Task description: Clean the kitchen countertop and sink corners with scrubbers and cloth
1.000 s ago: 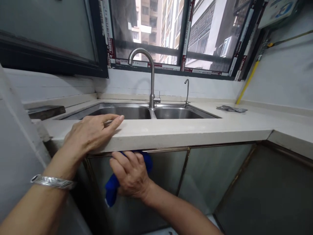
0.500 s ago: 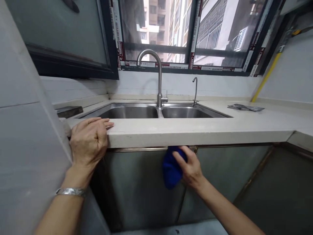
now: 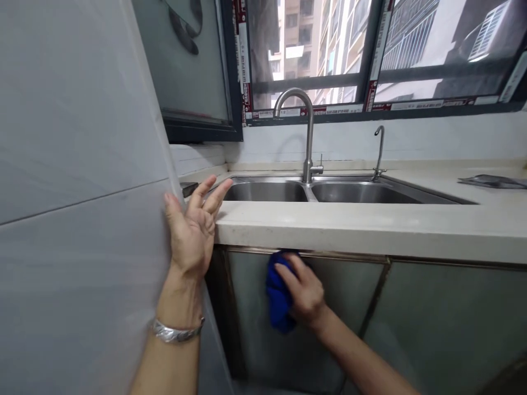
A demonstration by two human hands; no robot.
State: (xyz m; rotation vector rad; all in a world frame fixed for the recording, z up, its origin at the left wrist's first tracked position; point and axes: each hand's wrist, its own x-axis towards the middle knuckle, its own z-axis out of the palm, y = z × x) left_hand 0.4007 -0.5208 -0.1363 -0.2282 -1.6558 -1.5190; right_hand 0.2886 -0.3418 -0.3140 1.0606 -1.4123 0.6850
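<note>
A bunched blue cloth (image 3: 279, 296) is in my right hand (image 3: 305, 288), pressed against the upper part of a greenish glass cabinet door (image 3: 255, 334) just under the counter. My left hand (image 3: 193, 230), with a silver bracelet on the wrist, is raised palm-up at the left end of the white countertop (image 3: 329, 216). Its fingers are spread and hold nothing. The thumb is close to the tiled wall edge; whether it touches cannot be made out.
Behind the counter edge is a steel double sink (image 3: 267, 192) with a tall faucet (image 3: 308, 137) and a small tap (image 3: 379, 151). A flat grey packet (image 3: 494, 181) lies at the right. A tiled wall (image 3: 82, 274) fills the left side; an opened window sash (image 3: 193, 82) hangs above.
The view has swung left. My left hand has turned from lying fist-like on the counter to palm-up with spread fingers. My right hand has slid the cloth leftward along the door.
</note>
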